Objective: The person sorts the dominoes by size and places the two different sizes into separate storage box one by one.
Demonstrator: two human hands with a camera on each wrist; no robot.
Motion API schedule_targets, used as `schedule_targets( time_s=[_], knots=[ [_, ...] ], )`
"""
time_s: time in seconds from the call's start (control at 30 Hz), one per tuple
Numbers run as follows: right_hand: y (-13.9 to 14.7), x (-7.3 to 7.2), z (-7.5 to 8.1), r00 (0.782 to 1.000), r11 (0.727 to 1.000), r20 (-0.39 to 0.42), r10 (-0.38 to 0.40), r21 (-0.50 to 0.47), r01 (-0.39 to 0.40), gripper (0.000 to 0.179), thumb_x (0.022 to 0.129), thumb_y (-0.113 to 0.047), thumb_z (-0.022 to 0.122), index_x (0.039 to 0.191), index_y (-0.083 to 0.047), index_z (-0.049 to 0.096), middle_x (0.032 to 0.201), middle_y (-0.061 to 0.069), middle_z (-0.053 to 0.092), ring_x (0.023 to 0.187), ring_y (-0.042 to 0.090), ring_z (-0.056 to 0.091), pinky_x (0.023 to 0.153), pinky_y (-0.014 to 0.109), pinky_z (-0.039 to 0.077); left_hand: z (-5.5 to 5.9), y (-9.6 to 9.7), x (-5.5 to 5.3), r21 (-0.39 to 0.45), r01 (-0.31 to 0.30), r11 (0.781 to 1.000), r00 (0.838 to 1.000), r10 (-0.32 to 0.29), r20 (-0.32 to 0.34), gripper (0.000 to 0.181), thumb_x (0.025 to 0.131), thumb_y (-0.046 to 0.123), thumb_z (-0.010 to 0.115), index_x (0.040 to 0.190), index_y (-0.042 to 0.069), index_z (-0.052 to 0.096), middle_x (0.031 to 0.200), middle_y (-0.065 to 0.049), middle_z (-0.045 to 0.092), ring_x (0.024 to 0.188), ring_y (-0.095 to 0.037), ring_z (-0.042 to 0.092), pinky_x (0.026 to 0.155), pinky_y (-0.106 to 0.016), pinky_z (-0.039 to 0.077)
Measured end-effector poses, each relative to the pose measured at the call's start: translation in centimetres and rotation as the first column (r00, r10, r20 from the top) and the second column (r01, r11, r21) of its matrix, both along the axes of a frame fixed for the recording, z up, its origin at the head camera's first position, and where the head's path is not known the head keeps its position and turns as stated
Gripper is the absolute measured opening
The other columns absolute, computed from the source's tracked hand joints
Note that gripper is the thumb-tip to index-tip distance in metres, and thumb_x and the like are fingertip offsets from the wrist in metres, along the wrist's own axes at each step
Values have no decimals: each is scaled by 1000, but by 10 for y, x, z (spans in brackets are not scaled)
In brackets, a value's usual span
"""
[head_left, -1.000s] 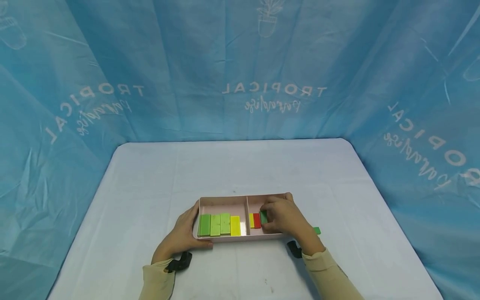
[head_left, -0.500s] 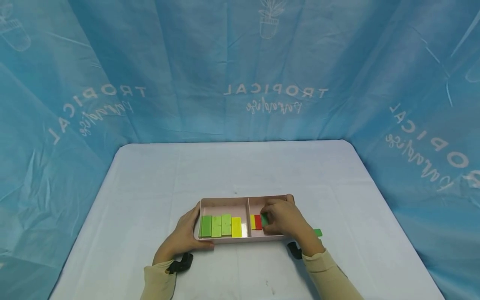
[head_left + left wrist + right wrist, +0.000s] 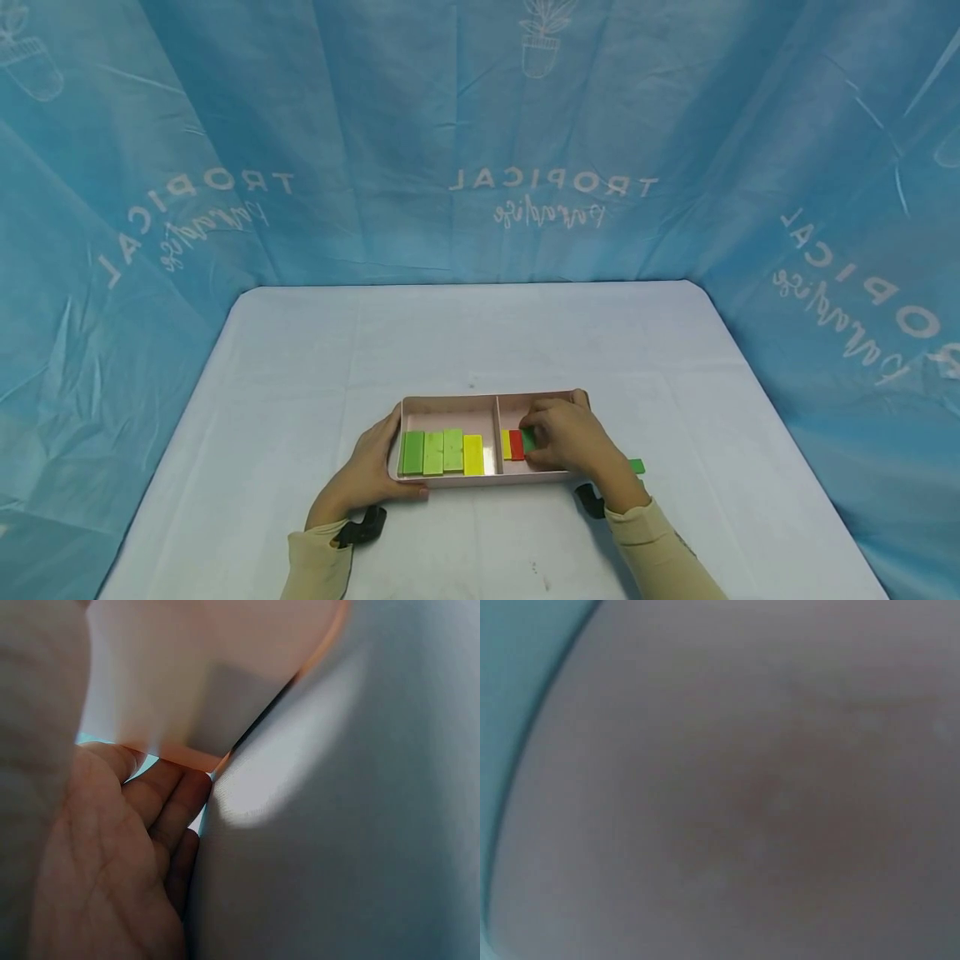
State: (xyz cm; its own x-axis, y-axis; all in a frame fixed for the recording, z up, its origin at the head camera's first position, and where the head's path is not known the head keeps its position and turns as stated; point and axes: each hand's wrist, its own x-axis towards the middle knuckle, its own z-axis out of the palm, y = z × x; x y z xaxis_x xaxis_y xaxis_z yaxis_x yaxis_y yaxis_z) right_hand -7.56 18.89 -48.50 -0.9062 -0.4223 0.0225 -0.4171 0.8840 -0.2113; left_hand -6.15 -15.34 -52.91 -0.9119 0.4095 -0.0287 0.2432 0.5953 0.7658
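A shallow pinkish divided box [image 3: 450, 481] sits near the front middle of the table. My left hand [image 3: 367, 467] grips its left end, fingers behind the corner and thumb along the front; the left wrist view shows that hand [image 3: 112, 847] against the box wall [image 3: 172, 667]. Inside the right compartment, my right hand [image 3: 572, 435] pinches a dark green block [image 3: 529, 439] beside a red block [image 3: 517, 445] and a narrow yellow block [image 3: 506, 445]. The left compartment holds a row: a green block [image 3: 412, 452], light green blocks [image 3: 433, 452] and a yellow block [image 3: 472, 454].
Part of another green block [image 3: 637, 466] shows on the table just right of my right wrist. White cloth [image 3: 480, 342] covers the table, and blue curtains [image 3: 480, 125] enclose its back and sides. The right wrist view is a blurred close surface.
The head view has shifted slightly. My left hand keeps its grip on the box, and the dark green block in my right hand sits slightly lower beside the red block.
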Motion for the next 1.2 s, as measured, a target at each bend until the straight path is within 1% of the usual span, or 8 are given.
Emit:
schedule_targets(
  time_s=[0.27,0.4,0.63,0.8,0.97,1.2],
  knots=[
    [2,0,-1,1000,1000,-7,29,9,-29,39,67,-40,91,102,-27,79,98,-14,68,98,8,62,88,41,36,0,-1,0,2,6,1000,1000,-6,-6,141,61,50,94,162,5,8,164,-18,27,149,-40,25,119,-64,18],
    [3,0,-2,999,999,-6,38,12,-38,39,67,-40,91,103,-27,79,99,-14,68,98,9,62,88,41,37,1,-1,1,1,5,1000,1000,-5,7,141,61,51,94,162,6,7,165,-17,26,150,-40,24,120,-64,17],
    [3,0,-2,999,999,-5,45,-2,-45,38,68,-38,91,102,-26,79,97,-13,68,95,8,61,89,41,37,0,-1,1,-8,0,1000,1000,0,1,141,61,50,94,162,4,8,164,-19,27,149,-41,26,119,-64,19],
    [4,0,-1,999,999,-9,42,-8,-42,40,69,-38,90,105,-25,78,99,-14,69,95,7,61,88,40,37,1,0,1,-4,-4,1000,1000,4,8,141,61,49,95,162,4,7,164,-19,26,149,-42,25,119,-65,18],
    [4,1,1,999,999,-1,43,-19,-43,39,70,-38,89,105,-25,78,98,-13,68,91,6,59,88,41,36,2,1,1,-10,-2,1000,1000,2,8,140,61,49,94,162,4,7,164,-19,25,149,-42,25,119,-65,18],
    [4,3,7,999,998,26,33,-54,-31,38,72,-37,88,106,-24,78,98,-13,68,88,4,58,92,44,35,5,1,1,-18,-5,1000,999,6,38,141,62,50,94,162,4,6,165,-20,24,150,-42,23,120,-64,17]
  ],
)
